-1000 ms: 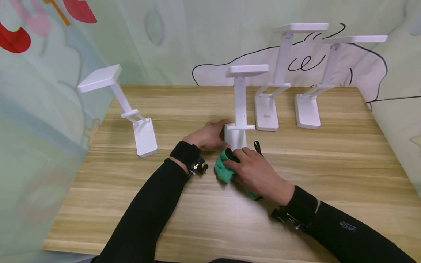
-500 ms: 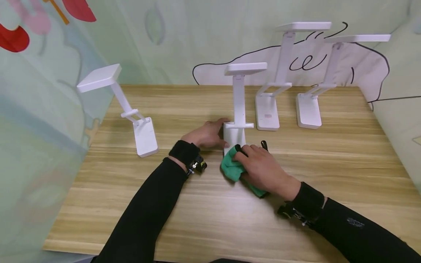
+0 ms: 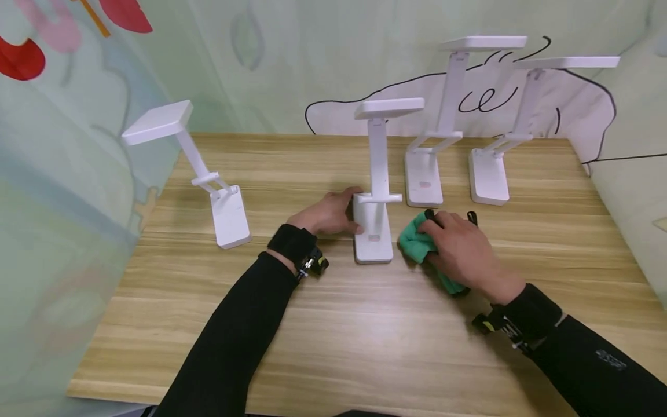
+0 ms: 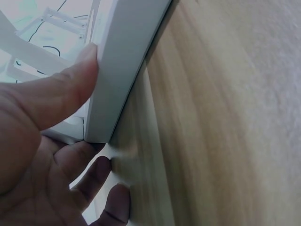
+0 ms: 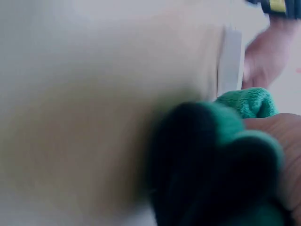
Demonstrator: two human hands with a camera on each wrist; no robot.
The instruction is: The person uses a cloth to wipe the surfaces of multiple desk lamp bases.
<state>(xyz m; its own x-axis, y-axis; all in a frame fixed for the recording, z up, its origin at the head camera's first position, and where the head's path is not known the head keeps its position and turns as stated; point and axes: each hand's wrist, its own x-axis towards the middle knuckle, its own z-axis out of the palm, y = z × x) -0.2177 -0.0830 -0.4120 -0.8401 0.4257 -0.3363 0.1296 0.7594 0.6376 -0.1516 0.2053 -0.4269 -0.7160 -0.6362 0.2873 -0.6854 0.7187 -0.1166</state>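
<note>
A white desk lamp stands upright near the middle of the wooden table, its head raised. My left hand grips the back left of its base; in the left wrist view the thumb presses the edge of the base, and fingers curl near its rear corner. To the right of this lamp, my right hand holds a bunched green cloth with dark edging, just above or on the tabletop. The right wrist view is blurred, with the cloth's dark edge close to the camera.
Another white lamp stands at the left. Two more lamps, one behind the right hand and one farther right, stand near the back edge of the table. A printed cloth wall rises behind.
My right hand and the green cloth have moved right, off the front of the lamp's base, which now shows fully. The left hand has stayed on the lamp.
</note>
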